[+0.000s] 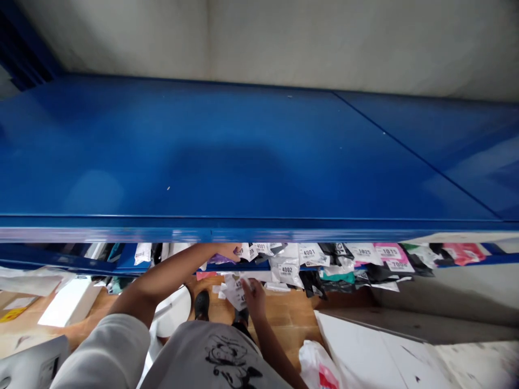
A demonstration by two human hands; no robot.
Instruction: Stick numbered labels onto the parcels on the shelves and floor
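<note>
While my left hand [227, 250] is at the packet row, my right hand [255, 298] grips a white labelled packet [232, 292]

As I look down from the head view, the upper blue shelf [243, 156] fills the middle of the frame, with a grey wall [263, 43] behind it. Its front edge partly covers my left hand, which is right by a purple item [221, 259] and some white number labels; can't tell if the fingers are closed on anything. My right hand is closed on the white labelled packet, lower down and nearer my body, just above my shoes [201, 305] in the frame. Its print starts with 40, rest too blurred or covered.

Below the upper shelf edge, packets line a lower blue shelf [73, 258]. To the right of my hands: white packet 4002 [285, 271], white packet 4001 [311, 254], white packet 1025 [365, 253], pink packet 1015 [390, 252]. A green item [344, 277] shows between dark ones.

Wooden floor [290, 313] underneath. On the left: white box [70, 305], cardboard box [12, 302], round white object [176, 310] near my left arm. On the right: white plastic bag [316, 359] with a red print, next to a white panel [373, 351]. My pale shirt [194, 351] has a black drawing.
</note>
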